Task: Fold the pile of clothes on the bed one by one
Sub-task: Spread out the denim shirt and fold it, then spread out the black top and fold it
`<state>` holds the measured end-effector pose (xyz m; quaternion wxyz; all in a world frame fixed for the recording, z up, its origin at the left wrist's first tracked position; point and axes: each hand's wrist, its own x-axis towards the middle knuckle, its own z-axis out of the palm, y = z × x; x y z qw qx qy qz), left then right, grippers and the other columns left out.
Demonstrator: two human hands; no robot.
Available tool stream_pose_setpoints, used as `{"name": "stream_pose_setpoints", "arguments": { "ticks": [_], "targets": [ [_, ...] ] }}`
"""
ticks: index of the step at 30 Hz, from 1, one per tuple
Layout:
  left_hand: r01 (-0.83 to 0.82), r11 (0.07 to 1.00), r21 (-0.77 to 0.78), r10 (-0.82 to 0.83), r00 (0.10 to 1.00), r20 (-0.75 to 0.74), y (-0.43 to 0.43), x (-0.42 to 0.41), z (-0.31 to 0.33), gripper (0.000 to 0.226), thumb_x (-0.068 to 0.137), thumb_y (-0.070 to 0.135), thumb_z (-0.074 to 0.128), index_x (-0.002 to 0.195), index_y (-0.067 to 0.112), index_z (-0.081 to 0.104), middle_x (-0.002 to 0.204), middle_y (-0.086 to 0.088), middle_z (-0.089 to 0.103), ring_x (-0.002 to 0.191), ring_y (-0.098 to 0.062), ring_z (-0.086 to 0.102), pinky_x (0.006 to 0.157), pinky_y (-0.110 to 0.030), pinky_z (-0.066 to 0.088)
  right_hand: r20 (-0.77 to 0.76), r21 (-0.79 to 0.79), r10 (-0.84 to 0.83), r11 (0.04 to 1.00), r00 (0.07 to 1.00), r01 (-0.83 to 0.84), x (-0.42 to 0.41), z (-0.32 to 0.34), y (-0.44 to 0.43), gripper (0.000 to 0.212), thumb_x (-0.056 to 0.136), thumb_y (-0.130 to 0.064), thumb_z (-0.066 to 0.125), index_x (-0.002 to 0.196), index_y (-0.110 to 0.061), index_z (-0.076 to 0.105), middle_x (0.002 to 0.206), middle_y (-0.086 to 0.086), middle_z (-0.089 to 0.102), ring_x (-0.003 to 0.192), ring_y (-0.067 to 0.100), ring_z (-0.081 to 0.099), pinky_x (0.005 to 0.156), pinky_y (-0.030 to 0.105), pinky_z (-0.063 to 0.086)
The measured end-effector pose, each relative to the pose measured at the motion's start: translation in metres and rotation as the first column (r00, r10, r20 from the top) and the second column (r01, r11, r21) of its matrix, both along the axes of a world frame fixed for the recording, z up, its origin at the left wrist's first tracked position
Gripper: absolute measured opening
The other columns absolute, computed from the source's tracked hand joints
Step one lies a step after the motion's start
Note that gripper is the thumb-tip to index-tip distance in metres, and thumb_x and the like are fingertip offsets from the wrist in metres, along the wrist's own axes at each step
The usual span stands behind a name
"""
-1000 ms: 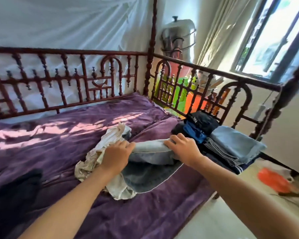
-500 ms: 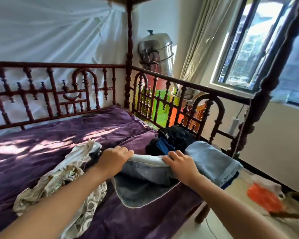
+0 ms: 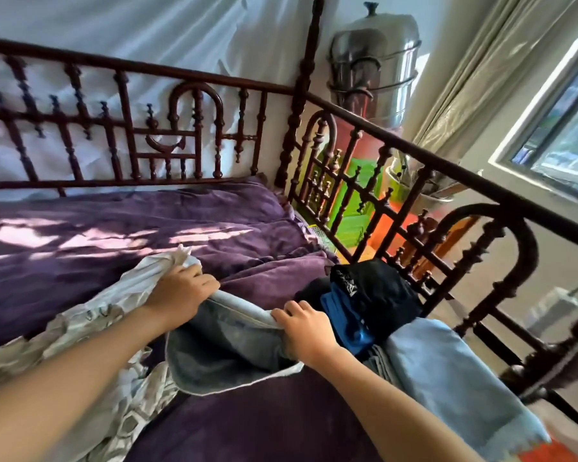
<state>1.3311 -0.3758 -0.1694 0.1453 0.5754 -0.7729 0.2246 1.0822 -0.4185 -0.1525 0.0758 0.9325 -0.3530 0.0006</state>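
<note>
Jeans lie near the bed's right edge, their upper fold gripped by curled fingers of both left hand and right hand. Patterned cloth touches their left; folded stack sits just right.

We see the purple bed bearing a pale cloth near left, jeans in the middle, and a folded stack at right.

Purple bedspread, grey-blue denim garment, cream patterned cloth, dark reddish-brown bed frame.
</note>
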Motion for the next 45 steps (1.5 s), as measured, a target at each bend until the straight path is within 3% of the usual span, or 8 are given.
{"name": "stream_pose_setpoints", "arguments": {
  "ticks": [10, 18, 21, 23, 25, 27, 33, 45],
  "targets": [
    [-0.083, 0.996, -0.018, 0.081, 0.992, -0.101, -0.175, -0.005, -0.002, 0.038, 0.059, 0.006, 0.029, 0.063, 0.013, 0.067, 0.067, 0.003, 0.067, 0.057, -0.021, 0.064, 0.054, -0.030, 0.051, 0.067, -0.007, 0.099, 0.995, 0.993, -0.099, 0.008, -0.019, -0.177, 0.050, 0.022, -0.038, 0.086, 0.068, -0.029, 0.069, 0.057, -0.009, 0.054, 0.042, 0.012, 0.057, 0.032, 0.013, 0.024],
    [-0.222, 0.971, -0.091, 0.190, 0.942, -0.276, -0.353, -0.043, 0.016, 0.046, 0.065, 0.006, 0.028, 0.077, 0.004, 0.073, 0.082, -0.012, 0.072, 0.072, -0.030, 0.069, 0.055, -0.032, 0.054, 0.274, -0.245, 0.106, 0.969, 0.956, -0.037, -0.012, -0.009, -0.342, 0.052, 0.031, -0.014, 0.088, 0.080, -0.013, 0.070, 0.073, 0.009, 0.064, 0.054, 0.028, 0.061, 0.030, 0.025, 0.038],
    [-0.325, 0.935, 0.142, 0.347, 0.921, -0.177, -0.400, -0.055, 0.001, 0.049, 0.073, -0.005, 0.036, 0.107, 0.009, 0.068, 0.125, -0.019, 0.059, 0.115, -0.043, 0.053, 0.085, -0.046, 0.051, 0.205, -0.214, 0.009, 0.976, 0.979, 0.036, -0.008, -0.040, -0.373, 0.056, 0.030, -0.010, 0.086, 0.084, -0.010, 0.071, 0.075, 0.011, 0.063, 0.055, 0.029, 0.059, 0.033, 0.026, 0.038],
    [-0.391, 0.776, 0.494, 0.433, 0.901, 0.034, -0.413, -0.066, -0.027, 0.060, 0.086, -0.003, 0.040, 0.140, 0.023, 0.039, 0.157, -0.008, 0.014, 0.141, -0.037, 0.014, 0.109, -0.048, 0.026, 0.070, 0.010, -0.047, 0.999, 0.996, 0.047, -0.009, -0.076, -0.383, 0.068, 0.036, -0.014, 0.087, 0.101, -0.005, 0.069, 0.092, 0.016, 0.062, 0.067, 0.034, 0.061, 0.040, 0.033, 0.045],
    [-0.382, 0.606, 0.698, 0.443, 0.890, 0.102, -0.407, -0.081, -0.059, 0.064, 0.091, 0.007, 0.042, 0.147, 0.029, 0.021, 0.158, -0.003, -0.005, 0.144, -0.032, -0.002, 0.113, -0.050, 0.012, -0.099, 0.394, -0.105, 0.909, 0.990, 0.135, -0.018, -0.116, -0.385, 0.080, 0.075, -0.027, 0.073, 0.143, -0.010, 0.034, 0.137, 0.022, 0.038, 0.113, 0.045, 0.049, 0.084, 0.048, 0.049],
    [-0.351, 0.537, 0.767, 0.425, 0.898, 0.113, -0.391, -0.095, -0.090, 0.062, 0.092, 0.013, 0.041, 0.148, 0.030, 0.019, 0.158, -0.004, -0.006, 0.144, -0.031, -0.004, 0.114, -0.050, 0.009, -0.299, 0.675, -0.118, 0.675, 0.947, 0.297, -0.028, -0.145, -0.380, 0.075, 0.095, -0.043, 0.046, 0.151, -0.023, 0.000, 0.155, 0.018, 0.006, 0.139, 0.041, 0.018, 0.110, 0.048, 0.025],
    [-0.358, 0.377, 0.854, 0.524, 0.843, 0.122, -0.340, -0.101, -0.121, 0.060, 0.094, 0.020, 0.043, 0.148, 0.029, 0.019, 0.158, -0.004, -0.004, 0.144, -0.030, -0.004, 0.116, -0.046, 0.008, -0.202, 0.604, -0.082, 0.774, 0.976, 0.190, -0.023, -0.132, -0.377, 0.058, 0.097, -0.047, 0.033, 0.148, -0.024, 0.018, 0.147, 0.013, 0.027, 0.135, 0.032, 0.027, 0.105, 0.046, 0.030],
    [-0.601, 0.393, 0.696, 0.784, 0.615, 0.088, -0.149, -0.056, -0.017, 0.055, 0.095, 0.028, 0.042, 0.146, 0.028, 0.024, 0.158, 0.000, 0.005, 0.144, -0.025, 0.005, 0.114, -0.040, 0.018, -0.038, 0.508, 0.144, 0.855, 0.989, -0.105, 0.051, -0.033, -0.256, 0.050, 0.098, -0.042, 0.035, 0.141, -0.016, 0.034, 0.146, 0.012, 0.031, 0.134, 0.032, 0.029, 0.106, 0.045, 0.029]
  ]
}}
